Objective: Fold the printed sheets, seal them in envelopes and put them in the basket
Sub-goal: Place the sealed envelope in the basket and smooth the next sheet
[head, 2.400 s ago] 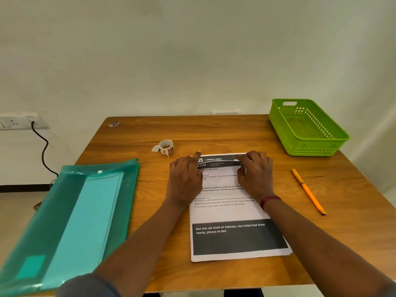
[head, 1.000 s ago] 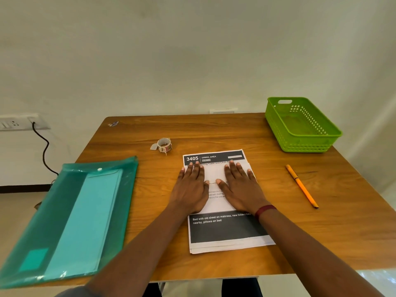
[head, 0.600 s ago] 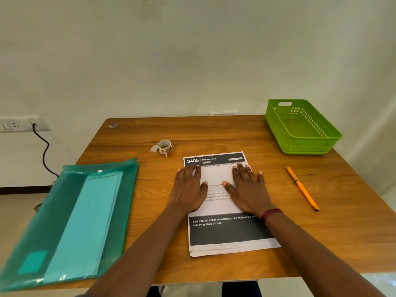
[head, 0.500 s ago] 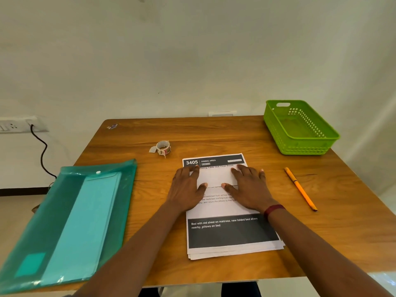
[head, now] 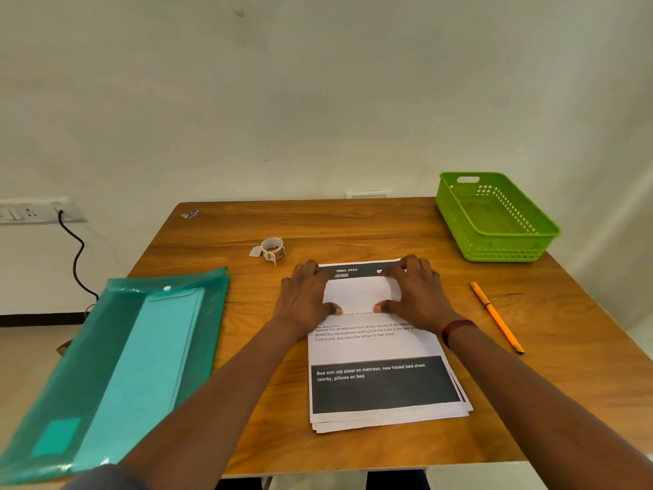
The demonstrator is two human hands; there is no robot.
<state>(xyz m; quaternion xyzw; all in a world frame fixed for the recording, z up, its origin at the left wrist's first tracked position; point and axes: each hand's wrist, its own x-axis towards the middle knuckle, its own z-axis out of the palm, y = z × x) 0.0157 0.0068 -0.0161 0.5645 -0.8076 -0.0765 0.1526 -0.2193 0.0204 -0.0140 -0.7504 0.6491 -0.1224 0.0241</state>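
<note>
Wooden table is carrying everything. Teal folder of envelopes is overhanging its left edge. Stack of printed sheets is lying centre. The top sheet is doubled back toward the person. Green basket is sitting at the far right corner. Left hand and right hand are gripping the flap's ends, fingers curled on the fold and thumbs at its near edge. Orange pen is lying right of the stack, and the tape roll is sitting beyond it.

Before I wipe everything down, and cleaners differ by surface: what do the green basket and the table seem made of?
Green basket: moulded plastic, slightly glossy; uniform colour, perforated walls and a cut-out handle suggest it. Table: wood or wood-look laminate, smooth satin finish; grain lines show, but which is unclear.
</note>
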